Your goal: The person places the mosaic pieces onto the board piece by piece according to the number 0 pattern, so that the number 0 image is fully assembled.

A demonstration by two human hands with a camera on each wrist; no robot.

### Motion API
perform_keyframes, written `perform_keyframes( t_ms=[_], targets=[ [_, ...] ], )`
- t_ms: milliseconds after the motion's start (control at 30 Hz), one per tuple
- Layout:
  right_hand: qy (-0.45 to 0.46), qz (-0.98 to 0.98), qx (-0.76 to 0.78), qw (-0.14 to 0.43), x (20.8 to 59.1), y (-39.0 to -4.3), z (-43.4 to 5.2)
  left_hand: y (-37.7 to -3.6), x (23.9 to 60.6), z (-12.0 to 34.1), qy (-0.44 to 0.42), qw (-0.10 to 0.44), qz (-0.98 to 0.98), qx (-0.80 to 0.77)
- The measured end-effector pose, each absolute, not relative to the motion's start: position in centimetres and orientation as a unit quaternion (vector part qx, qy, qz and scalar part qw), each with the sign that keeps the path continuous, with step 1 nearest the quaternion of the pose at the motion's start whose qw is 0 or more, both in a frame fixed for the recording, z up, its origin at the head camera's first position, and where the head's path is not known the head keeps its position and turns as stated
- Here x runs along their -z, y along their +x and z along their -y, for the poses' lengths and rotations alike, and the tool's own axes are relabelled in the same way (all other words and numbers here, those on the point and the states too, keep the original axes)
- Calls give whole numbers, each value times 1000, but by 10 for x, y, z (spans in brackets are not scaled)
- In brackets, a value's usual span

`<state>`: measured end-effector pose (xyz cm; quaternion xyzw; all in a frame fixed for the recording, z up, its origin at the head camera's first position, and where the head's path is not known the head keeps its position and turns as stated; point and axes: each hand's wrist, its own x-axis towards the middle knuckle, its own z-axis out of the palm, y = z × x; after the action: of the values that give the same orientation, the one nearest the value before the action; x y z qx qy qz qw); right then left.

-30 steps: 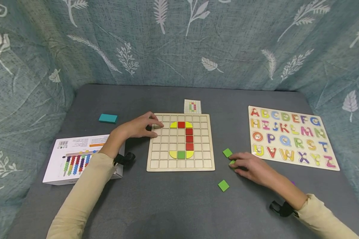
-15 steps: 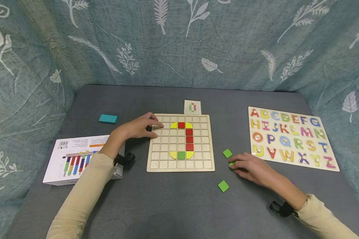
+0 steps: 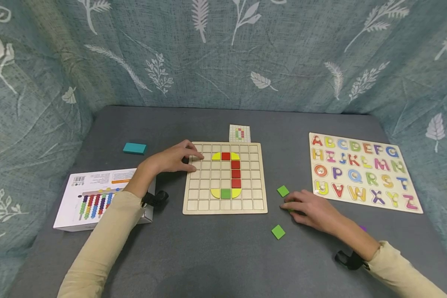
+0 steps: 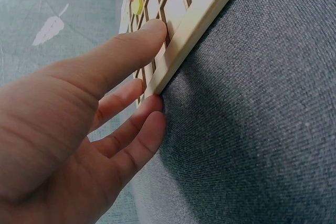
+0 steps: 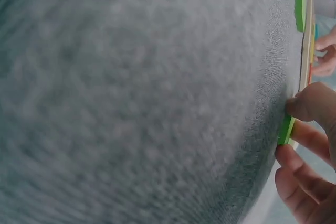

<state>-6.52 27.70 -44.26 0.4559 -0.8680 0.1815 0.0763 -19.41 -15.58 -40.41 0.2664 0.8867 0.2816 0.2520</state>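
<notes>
Head view: right hand (image 3: 313, 212) fingers pinching flat green square tile (image 5: 286, 128); left hand (image 3: 171, 159) fingers spread on wooden grid board (image 3: 225, 205).

You've got green square tiles (image 3: 283, 191) on grey cloth (image 3: 208, 256); wooden grid board (image 3: 193, 204) w/ red, yellow, green pieces; teal backdrop (image 3: 223, 54), white leaf print.

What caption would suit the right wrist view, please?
Right hand pinches a green tile off the grey tabletop.
</notes>
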Motion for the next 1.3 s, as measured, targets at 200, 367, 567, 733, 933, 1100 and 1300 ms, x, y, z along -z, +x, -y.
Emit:
perform_keyframes(
  t_ms=[200,367,567,733,933,1100,1300],
  targets=[
    [467,860,-178,99,437,-76,-263,-194,406,158,265,255,-887,-281],
    [483,849,-181,114,421,-104,-221,-194,406,161,263,256,-886,-283],
    [495,842,-197,88,415,-150,-144,-195,402,159,276,253,-883,-281],
    [504,840,-189,62,417,-174,-102,-196,401,154,281,260,-879,-285],
    [484,857,-169,57,422,-183,-86,-197,400,154,273,264,-879,-288],
    [476,860,-179,48,426,-186,-82,-196,401,157,263,268,-880,-291],
    [463,866,-189,17,423,-186,-78,-195,402,159,262,269,-880,-291]
  ],
)
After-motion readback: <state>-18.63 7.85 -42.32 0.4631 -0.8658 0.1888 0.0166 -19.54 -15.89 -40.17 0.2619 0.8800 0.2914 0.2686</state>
